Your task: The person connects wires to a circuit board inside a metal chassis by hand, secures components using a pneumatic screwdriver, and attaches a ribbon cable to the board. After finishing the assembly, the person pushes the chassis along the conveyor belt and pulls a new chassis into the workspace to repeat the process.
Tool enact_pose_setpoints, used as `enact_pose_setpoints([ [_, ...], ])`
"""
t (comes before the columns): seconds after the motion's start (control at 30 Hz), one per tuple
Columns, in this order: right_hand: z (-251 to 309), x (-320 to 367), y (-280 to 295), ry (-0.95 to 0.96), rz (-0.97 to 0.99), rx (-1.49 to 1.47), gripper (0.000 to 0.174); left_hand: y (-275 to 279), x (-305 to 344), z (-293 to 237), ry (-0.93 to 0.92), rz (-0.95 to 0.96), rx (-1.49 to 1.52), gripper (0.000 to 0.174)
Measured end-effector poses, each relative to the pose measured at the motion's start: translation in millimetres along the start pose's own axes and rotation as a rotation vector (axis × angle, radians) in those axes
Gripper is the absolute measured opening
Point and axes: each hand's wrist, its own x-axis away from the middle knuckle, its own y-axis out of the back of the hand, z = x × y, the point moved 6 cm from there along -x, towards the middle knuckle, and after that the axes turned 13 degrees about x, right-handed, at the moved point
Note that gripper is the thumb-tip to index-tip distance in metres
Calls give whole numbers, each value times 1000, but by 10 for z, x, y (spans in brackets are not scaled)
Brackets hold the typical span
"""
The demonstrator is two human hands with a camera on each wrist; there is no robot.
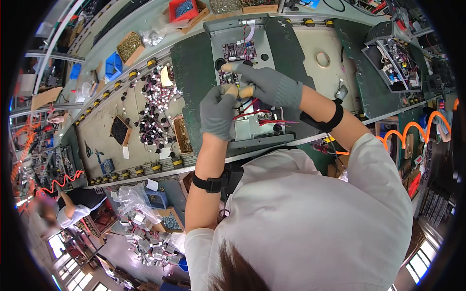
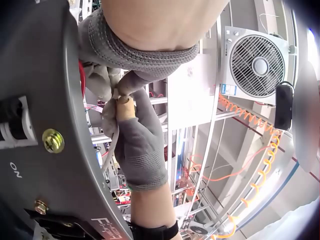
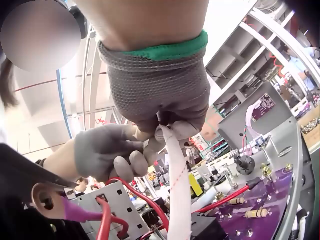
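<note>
Both gloved hands meet over an open metal chassis (image 1: 247, 127). The left hand (image 1: 216, 114) has its fingers curled, thumb and fingertips pinching at the end of a white sleeved cable (image 3: 179, 192). From the other side the right hand (image 1: 274, 86) grips the same cable end, fingertips against the left ones. In the left wrist view the pale cable (image 2: 111, 147) runs down from the joined fingertips, beside the dark chassis panel (image 2: 45, 100). Fingers cover the exact piece between them. Red wires (image 3: 155, 202) and a purple circuit board (image 3: 257, 215) lie below the hands in the right wrist view.
A heap of small connectors (image 1: 155, 109) lies left of the green board (image 1: 189, 58). Parts boxes (image 1: 130, 48) stand at the back left. Another open unit (image 1: 395, 63) sits at the right, near a roll of tape (image 1: 322, 59). A person (image 1: 68, 211) is at the far left.
</note>
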Motion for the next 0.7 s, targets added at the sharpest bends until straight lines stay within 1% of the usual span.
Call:
enact_pose_setpoints([
  [0.03, -12, 12, 11, 14, -48, -97, 52, 17, -3, 11, 19, 10, -2, 20],
  [0.07, -57, 21, -18, 11, -46, -98, 52, 24, -2, 20, 22, 10, -1, 20],
  [0.1, -123, 22, -55, -17, -38, -22, 44, 31, 0, 41, 47, 20, -9, 20],
  [0.13, -167, 21, -70, -43, -29, 54, 40, 40, 2, 60, 71, 29, -15, 20],
  [0.17, -183, 25, -53, -41, -25, 55, 40, 47, 1, 80, 72, 26, -12, 20],
  [0.2, -221, 42, -125, -119, 152, -126, 37, 38, 0, 79, 12, 33, -2, 19],
  [0.23, -233, 76, -211, -198, 328, -307, 38, 29, 0, 66, -47, 40, 7, 18],
  [0.27, -224, 70, -204, -201, 332, -305, 38, 29, 3, 72, -45, 39, 12, 18],
  [0.33, -177, 54, -189, -168, 321, -439, 36, -20, 29, 12, -139, 94, -20, 19],
  [0.47, -238, 4, -236, -122, 353, -396, 35, 28, 6, -32, -106, 101, -53, 18],
  [0.53, -111, 1, -205, -94, 363, -418, 32, 125, -47, 69, 17, 44, -55, 20],
  [0.67, -162, -58, -283, -148, 357, -489, 26, 152, -7, 45, -38, 17, -84, 24],
  [0.7, -221, -110, -296, -148, 326, -523, 27, 155, 19, 26, -33, 1, -191, 25],
])
